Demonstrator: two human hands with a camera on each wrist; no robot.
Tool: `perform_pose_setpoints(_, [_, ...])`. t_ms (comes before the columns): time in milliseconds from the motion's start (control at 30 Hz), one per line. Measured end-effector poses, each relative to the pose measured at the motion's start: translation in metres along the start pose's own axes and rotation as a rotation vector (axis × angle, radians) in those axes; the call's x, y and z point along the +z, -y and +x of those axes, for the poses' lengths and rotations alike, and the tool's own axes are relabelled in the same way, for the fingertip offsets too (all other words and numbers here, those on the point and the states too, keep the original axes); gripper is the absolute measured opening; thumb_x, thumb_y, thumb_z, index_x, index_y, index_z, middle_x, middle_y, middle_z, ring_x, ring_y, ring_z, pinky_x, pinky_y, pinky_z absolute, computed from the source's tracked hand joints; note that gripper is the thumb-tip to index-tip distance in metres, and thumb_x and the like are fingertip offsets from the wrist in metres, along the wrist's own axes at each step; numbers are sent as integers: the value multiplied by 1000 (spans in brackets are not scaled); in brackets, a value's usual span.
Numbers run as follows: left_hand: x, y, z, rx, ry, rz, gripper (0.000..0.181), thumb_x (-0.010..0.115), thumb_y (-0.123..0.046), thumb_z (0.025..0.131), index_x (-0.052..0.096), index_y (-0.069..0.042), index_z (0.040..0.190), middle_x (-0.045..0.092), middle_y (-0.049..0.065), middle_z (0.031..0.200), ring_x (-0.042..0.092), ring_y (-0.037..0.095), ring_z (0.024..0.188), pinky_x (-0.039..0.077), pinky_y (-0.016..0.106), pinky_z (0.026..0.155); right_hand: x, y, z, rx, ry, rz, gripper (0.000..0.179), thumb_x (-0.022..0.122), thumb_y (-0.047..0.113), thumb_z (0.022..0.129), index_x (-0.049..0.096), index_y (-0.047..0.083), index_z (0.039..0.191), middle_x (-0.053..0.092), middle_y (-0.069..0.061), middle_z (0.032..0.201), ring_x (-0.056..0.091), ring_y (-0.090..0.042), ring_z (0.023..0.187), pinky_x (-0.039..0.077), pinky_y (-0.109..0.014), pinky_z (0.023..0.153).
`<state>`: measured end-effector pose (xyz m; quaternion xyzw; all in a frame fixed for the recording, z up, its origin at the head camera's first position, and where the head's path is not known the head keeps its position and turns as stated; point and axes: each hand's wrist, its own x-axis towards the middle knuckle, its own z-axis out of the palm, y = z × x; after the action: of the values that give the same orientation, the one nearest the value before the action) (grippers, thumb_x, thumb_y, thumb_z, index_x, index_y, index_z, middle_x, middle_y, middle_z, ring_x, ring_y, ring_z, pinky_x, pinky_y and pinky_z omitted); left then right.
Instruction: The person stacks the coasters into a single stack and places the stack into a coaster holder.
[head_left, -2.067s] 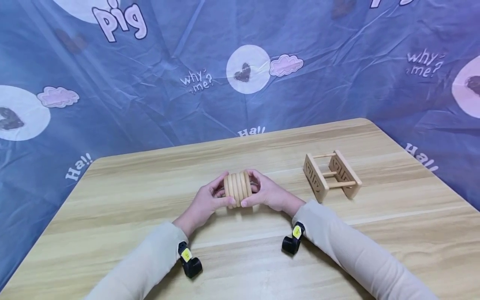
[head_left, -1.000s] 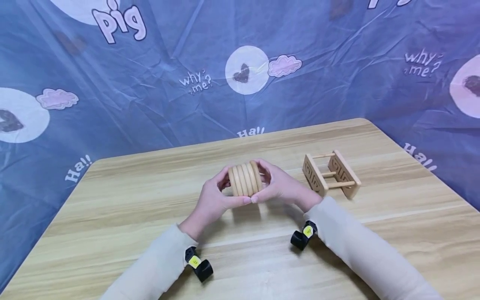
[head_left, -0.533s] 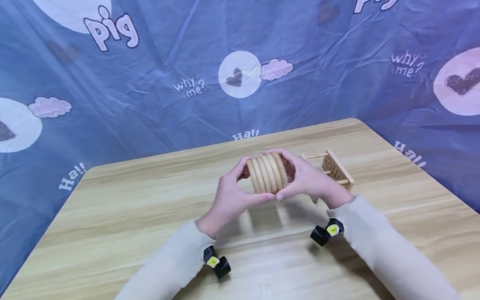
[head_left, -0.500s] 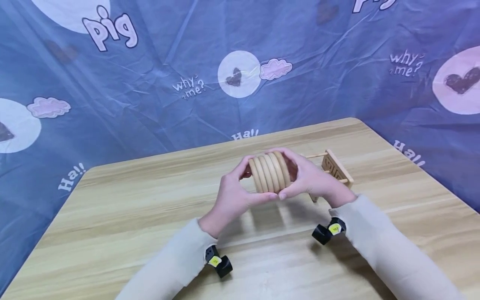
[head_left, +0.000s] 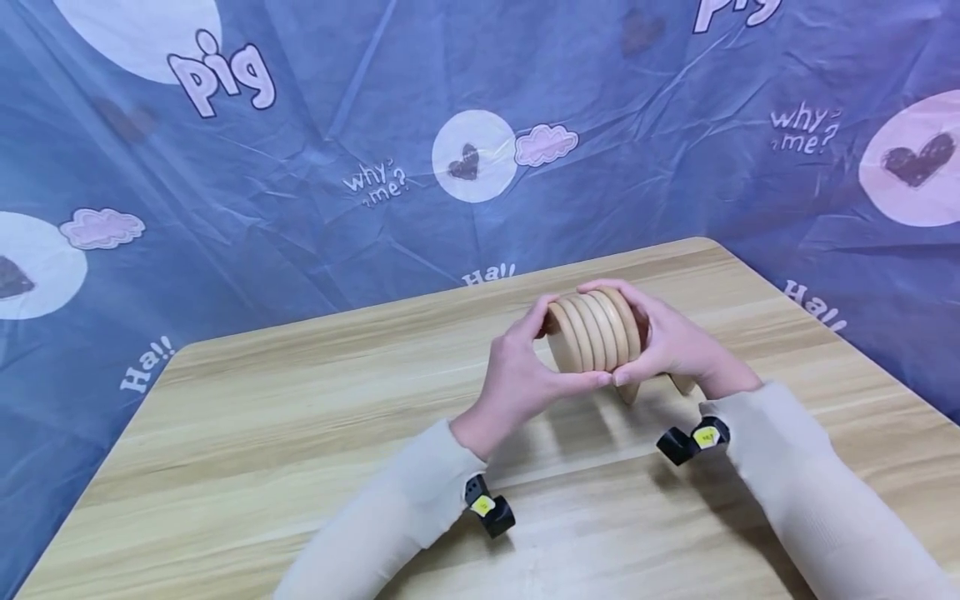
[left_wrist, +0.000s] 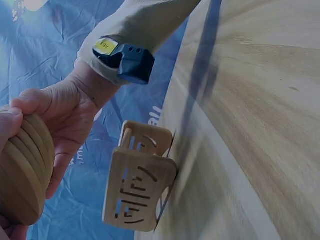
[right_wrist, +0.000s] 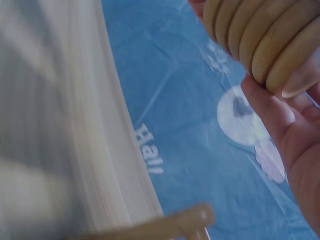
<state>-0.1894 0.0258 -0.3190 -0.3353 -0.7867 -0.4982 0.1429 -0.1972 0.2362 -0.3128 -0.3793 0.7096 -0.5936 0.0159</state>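
Several round wooden coasters form a stack on its side, held above the table in both hands. My left hand grips the left end, its thumb below and fingers over the top. On the right end, my right hand has its thumb below and fingertips above, the two thumb tips almost meeting. Behind the right hand stands a wooden holder with slotted side panels and rods, apart from the stack in the left wrist view. In the head view the stack and right hand hide most of it.
The wood-grain table runs back to a blue printed cloth along its far and right sides. Black wrist cameras hang below both sleeves, low over the table.
Both hands have lifted the coaster stack off the table and carried it right, over to the holder, which it now overlaps in the head view. The head view has shifted slightly.
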Motion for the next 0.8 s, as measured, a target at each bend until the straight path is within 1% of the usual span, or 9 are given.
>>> perform_pose_setpoints(100, [10,1,4,20,-7,-11,77,89,-31,55,50,-23,122,63,-9,103,56,0,97,47,20,88,-9,-3,-4,-42,18,-1,92,74,-17,59,32,6,138,54,-3,117,58,-13,97,53,-24,78])
perform_pose_setpoints(200, [20,2,8,46,-13,-15,77,89,-30,55,50,-22,121,62,-8,105,55,0,98,46,17,87,-18,-3,-8,-61,19,-5,93,73,-18,57,33,5,138,55,-3,118,58,-13,98,53,-23,79])
perform_pose_setpoints(367, [36,2,18,90,-45,18,76,88,-31,57,49,-21,121,62,-6,107,54,2,100,45,21,89,-34,-4,-12,-70,19,-52,94,72,-18,55,34,5,137,54,-2,119,57,-13,100,51,-20,81])
perform_pose_setpoints(467, [45,1,23,84,-60,33,77,88,-33,57,48,-20,121,62,-6,108,54,4,101,46,23,88,-42,-6,-15,-76,28,-61,94,72,-18,55,34,4,137,54,-2,120,57,-13,100,51,-20,82])
perform_pose_setpoints(567, [53,1,25,61,-63,38,76,88,-34,57,48,-21,121,61,-7,110,53,5,101,45,21,87,-49,-8,-17,-99,43,-48,93,70,-18,54,33,2,137,55,-4,120,58,-13,99,51,-21,83])
perform_pose_setpoints(667, [60,0,28,37,-60,50,78,87,-36,57,47,-22,123,60,-6,111,52,6,102,45,20,85,-54,-11,-22,-108,49,1,94,67,-20,54,31,-1,138,55,-5,120,59,-15,98,52,-23,81])
perform_pose_setpoints(800, [69,-1,30,5,-47,50,81,87,-38,57,46,-23,125,60,-7,113,52,6,103,45,19,84,-60,-14,-28,-54,34,64,94,67,-20,55,31,3,139,55,-4,120,59,-15,98,53,-25,80])
